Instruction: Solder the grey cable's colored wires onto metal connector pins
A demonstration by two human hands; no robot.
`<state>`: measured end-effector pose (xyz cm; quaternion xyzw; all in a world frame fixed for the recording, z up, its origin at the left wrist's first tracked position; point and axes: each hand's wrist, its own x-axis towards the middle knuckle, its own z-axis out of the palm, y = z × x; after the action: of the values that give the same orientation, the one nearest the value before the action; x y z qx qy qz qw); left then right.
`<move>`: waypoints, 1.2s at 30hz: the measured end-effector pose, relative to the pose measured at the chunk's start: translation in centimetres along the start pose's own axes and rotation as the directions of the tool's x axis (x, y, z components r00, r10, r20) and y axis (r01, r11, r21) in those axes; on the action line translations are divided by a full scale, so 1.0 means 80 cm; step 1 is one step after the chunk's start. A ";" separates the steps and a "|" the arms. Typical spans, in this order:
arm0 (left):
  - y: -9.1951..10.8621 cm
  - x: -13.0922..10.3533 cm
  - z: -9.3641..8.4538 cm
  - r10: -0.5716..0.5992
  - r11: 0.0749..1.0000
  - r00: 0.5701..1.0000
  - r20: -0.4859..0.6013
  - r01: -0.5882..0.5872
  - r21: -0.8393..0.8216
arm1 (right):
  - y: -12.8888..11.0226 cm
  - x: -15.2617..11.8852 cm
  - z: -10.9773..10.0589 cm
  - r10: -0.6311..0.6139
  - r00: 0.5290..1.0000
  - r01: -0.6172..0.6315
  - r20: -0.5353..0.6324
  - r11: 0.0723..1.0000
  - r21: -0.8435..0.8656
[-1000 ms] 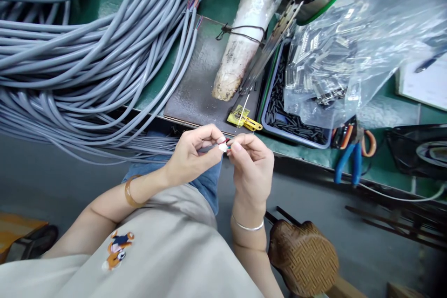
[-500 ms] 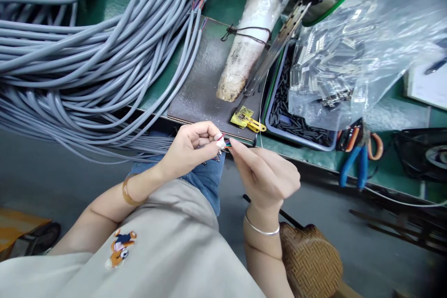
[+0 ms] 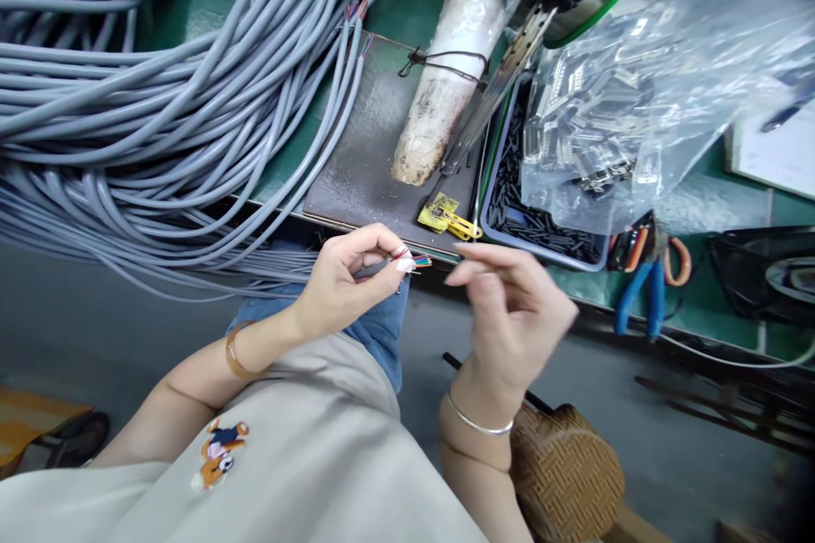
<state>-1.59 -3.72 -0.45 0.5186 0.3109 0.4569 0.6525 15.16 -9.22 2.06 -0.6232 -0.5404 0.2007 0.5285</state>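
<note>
My left hand [image 3: 356, 278] pinches the end of a grey cable between thumb and fingertips, at the table's front edge. Thin coloured wires [image 3: 421, 261], among them blue, green, orange and red, stick out to the right from that pinch. To the right of the wires and apart from them is my right hand [image 3: 519, 310]. Its fingers are loosely curved, thumb and forefinger apart, slightly blurred, and I see nothing between them. Just beyond the hands, a yellow plastic tool [image 3: 459, 225] lies beside a yellow scrap on a dark board [image 3: 347, 174].
Bundled grey cables [image 3: 210, 102] cover the left side. A white, wire-tied wrapped bar [image 3: 439, 93] slants over the board. At right stand a blue tray [image 3: 548, 256] of small black tubes, a clear bag [image 3: 592, 119] of metal connectors, and blue-handled pliers [image 3: 643, 297].
My right hand has let go of the wires and moved right, its fingers parting. The coloured wire ends now show more beyond my left fingertips. My left hand has stayed nearly still.
</note>
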 end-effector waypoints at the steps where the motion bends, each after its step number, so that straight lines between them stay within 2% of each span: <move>1: -0.002 -0.001 -0.001 0.024 0.999 1.000 0.016 -0.024 0.038 | -0.003 0.001 0.001 0.031 0.991 -0.031 0.128 1.000 0.003; 3: -0.004 -0.003 -0.003 0.050 0.993 0.997 0.056 -0.056 0.104 | -0.006 0.003 0.004 0.053 0.959 -0.053 0.280 0.999 -0.006; 5: -0.002 -0.003 -0.004 0.028 0.990 0.995 0.096 -0.040 0.132 | -0.008 0.004 0.008 0.040 0.935 -0.035 0.351 0.999 -0.020; 7: 0.001 -0.002 -0.003 -0.020 0.996 0.991 0.131 0.009 0.086 | -0.007 0.002 0.012 0.016 0.926 -0.014 0.376 1.000 -0.008; 9: 0.006 -0.002 0.001 -0.065 0.998 0.987 0.150 0.068 -0.013 | -0.005 -0.001 0.016 0.011 0.938 -0.023 0.347 0.999 0.033; 11: 0.010 -0.002 0.004 -0.075 0.991 0.988 0.136 0.089 -0.102 | -0.001 -0.003 0.018 0.038 0.967 -0.064 0.253 0.993 0.095; 13: 0.011 -0.002 0.007 -0.075 0.987 0.994 0.084 0.087 -0.138 | 0.004 -0.001 0.016 0.051 0.997 -0.062 0.061 0.979 0.196; 15: 0.010 -0.001 0.007 -0.103 0.982 0.995 0.016 0.104 -0.158 | 0.007 0.002 0.013 0.021 0.984 0.025 -0.180 0.968 0.249; 16: 0.008 -0.001 0.006 -0.128 0.977 0.992 -0.014 0.123 -0.171 | 0.007 0.002 0.011 -0.012 0.965 0.073 -0.262 0.972 0.222; 17: 0.007 0.000 0.005 -0.154 0.972 0.987 -0.036 0.144 -0.187 | 0.008 0.002 0.009 -0.048 0.959 0.093 -0.279 0.984 0.149; 20: 0.003 0.001 0.004 -0.188 0.961 0.980 -0.066 0.169 -0.218 | 0.007 -0.006 0.011 -0.146 0.980 0.135 -0.135 0.987 -0.089; 22: 0.002 0.002 0.004 -0.190 0.961 0.979 -0.075 0.169 -0.219 | 0.008 -0.013 0.015 -0.190 0.980 0.179 -0.054 0.971 -0.159; 27: 0.001 0.003 0.004 -0.191 0.963 0.979 -0.066 0.174 -0.205 | 0.014 -0.019 0.022 -0.247 0.968 0.249 0.033 0.955 -0.160; 36: -0.003 0.003 0.004 -0.211 0.963 0.976 -0.058 0.197 -0.186 | 0.012 -0.021 0.021 -0.160 0.984 0.168 0.075 0.979 -0.113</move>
<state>-1.19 -3.63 -0.56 0.4049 0.3453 0.4329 0.7276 13.71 -9.83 0.06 -0.6002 -0.6178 0.1440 0.4872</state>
